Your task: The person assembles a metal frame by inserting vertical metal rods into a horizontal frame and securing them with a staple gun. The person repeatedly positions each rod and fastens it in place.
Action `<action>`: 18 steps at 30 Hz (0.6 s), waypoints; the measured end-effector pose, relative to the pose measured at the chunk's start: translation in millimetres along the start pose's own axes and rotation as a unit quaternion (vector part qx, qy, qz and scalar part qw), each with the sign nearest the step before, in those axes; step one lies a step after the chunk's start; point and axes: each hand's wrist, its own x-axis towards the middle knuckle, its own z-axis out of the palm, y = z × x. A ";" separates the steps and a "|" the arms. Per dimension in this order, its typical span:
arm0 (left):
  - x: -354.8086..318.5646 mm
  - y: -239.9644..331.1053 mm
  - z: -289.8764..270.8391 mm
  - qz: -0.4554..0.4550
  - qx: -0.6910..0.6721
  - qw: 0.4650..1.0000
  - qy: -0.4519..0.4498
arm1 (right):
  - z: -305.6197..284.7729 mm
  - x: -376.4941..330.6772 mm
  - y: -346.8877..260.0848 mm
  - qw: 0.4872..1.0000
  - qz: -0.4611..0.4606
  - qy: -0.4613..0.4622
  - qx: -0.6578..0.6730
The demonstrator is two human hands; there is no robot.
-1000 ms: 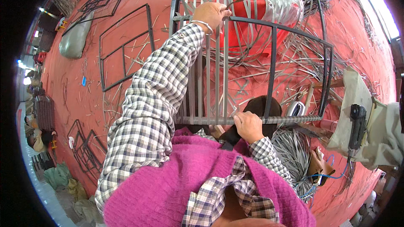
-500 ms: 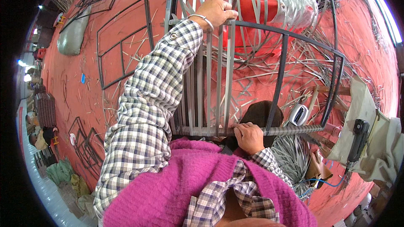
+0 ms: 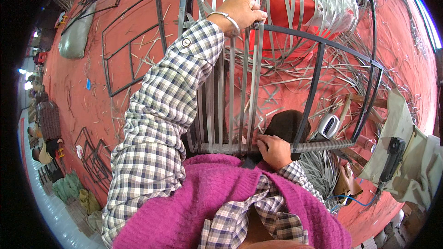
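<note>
Red floor filled the view, littered with loose grey strips. A large dark metal rod frame stood over it directly in front of the person, its left portion filled with vertical grey flat strapping strips running from top bar to bottom bar. Behind the frame lay a bundle of grey strips over a red object. Smaller empty dark wire frames lay flat on the floor to the left, beside a grey sack.

Left hand — arm extended in a checked sleeve, metal bangle at the wrist — was closed around the frame's top bar, over the strip ends. Right hand was closed on the bottom bar, fingers pinching at the lower end of a strip.
</note>
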 end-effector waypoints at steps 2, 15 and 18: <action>2.7 -2.6 0.5 -0.047 -0.049 0.996 -0.062 | -12.3 22.7 -5.1 0.977 0.084 0.025 0.194; 3.9 5.2 7.0 -0.114 0.039 0.984 -0.128 | -71.1 215.4 -38.8 0.771 -0.064 0.115 0.624; -2.9 7.5 13.5 -0.022 0.123 0.992 0.027 | -65.4 215.5 -33.7 0.856 0.011 0.178 0.486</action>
